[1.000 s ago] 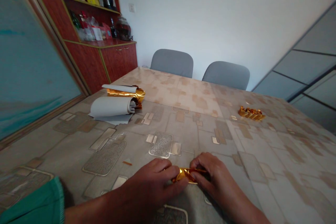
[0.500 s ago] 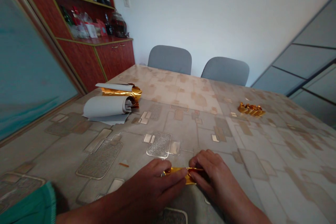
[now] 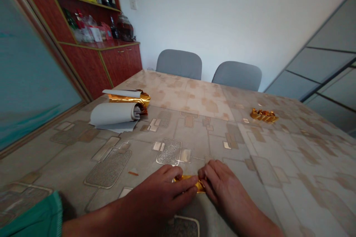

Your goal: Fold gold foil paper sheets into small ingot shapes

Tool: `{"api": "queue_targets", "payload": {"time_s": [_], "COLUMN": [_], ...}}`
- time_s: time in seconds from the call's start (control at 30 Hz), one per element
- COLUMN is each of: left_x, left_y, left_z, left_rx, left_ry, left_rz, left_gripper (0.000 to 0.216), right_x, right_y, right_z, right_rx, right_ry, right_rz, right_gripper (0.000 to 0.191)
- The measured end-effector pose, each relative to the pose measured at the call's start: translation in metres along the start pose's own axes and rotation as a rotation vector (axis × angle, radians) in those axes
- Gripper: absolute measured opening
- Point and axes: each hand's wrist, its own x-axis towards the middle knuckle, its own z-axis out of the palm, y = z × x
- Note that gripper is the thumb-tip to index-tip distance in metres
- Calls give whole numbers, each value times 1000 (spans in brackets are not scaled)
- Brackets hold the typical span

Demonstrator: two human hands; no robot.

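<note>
A small folded piece of shiny gold foil paper (image 3: 190, 179) lies on the patterned tablecloth (image 3: 217, 148), close in front of me. My left hand (image 3: 169, 189) is closed on its left part, with the index finger stretched across the foil. At the other end, my right hand (image 3: 219, 181) pinches the foil between thumb and fingers. The fingertips of both hands almost meet at the middle. Much of the foil's outline is hidden under them.
Rolled sheets of white-backed gold paper (image 3: 114, 114) lie at the left. A row of folded gold paper pieces (image 3: 263, 115) sits at the right. A thin orange scrap (image 3: 133, 173) lies near my left forearm. Two grey chairs (image 3: 179, 63) stand beyond the table.
My right hand has moved slightly left along the foil, its thumb now nearer the left fingertips, covering the foil's right end. The left hand stays on the foil.
</note>
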Motion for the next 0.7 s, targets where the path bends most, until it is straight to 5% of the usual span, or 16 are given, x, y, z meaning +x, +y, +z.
{"api": "queue_targets", "payload": {"time_s": [0.47,0.7], "left_x": [3,-2], "left_y": [-3,-13], "left_z": [-3,-8], "left_rx": [-47,-195], "left_ry": [-33,-73], "left_rz": [7,11], "left_gripper": [43,68], "right_x": [-7,-10], "right_y": [-4,-1], "right_z": [2,-9], "right_rx": [-53,150], "right_ry": [80,23], "right_rz": [21,45], "right_gripper": [17,9]}}
